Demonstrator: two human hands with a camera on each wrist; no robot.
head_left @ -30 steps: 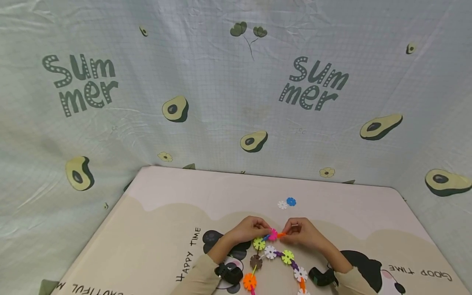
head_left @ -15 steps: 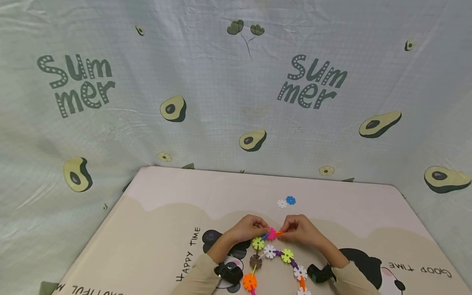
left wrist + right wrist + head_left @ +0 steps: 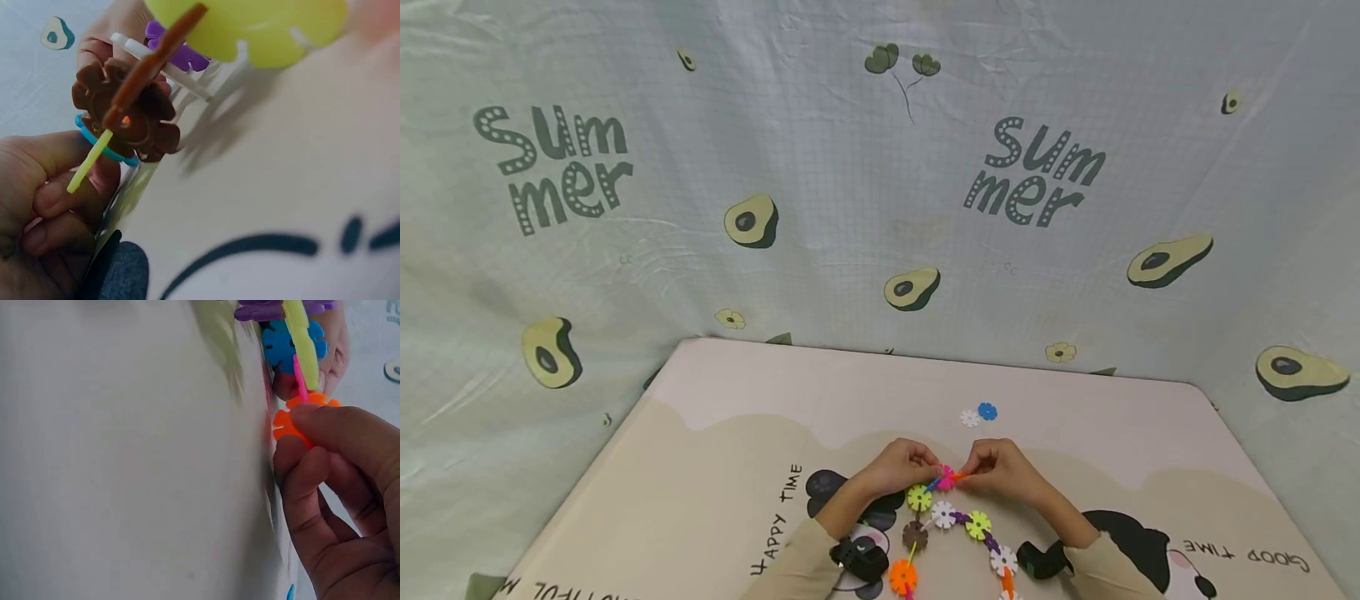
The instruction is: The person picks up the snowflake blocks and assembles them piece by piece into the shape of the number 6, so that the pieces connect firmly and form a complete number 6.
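Observation:
My left hand (image 3: 898,468) grips the chain of plastic snowflake discs at its far end, its fingertips at the pink snowflake disc (image 3: 947,477). A blue disc (image 3: 284,347) joins the pink one to a yellow-green disc (image 3: 919,498). From the other side, my right hand (image 3: 1003,473) pinches an orange snowflake disc (image 3: 289,425) between thumb and fingers, edge against the pink disc. How deep their slots engage cannot be told. The chain curves toward me through a brown disc (image 3: 128,109), a larger-looking orange one (image 3: 903,577) and a white one (image 3: 943,515).
Loose white (image 3: 970,418) and blue (image 3: 987,412) discs lie beyond my hands on the printed table mat (image 3: 722,475). More linked discs, such as a yellow-green one (image 3: 978,525) and a white one (image 3: 1003,561), run toward me. A patterned curtain (image 3: 820,167) hangs behind the table.
Both hands keep their holds on the pink and orange discs, which stay together. The right hand has shifted slightly left; the head view itself drifts a little.

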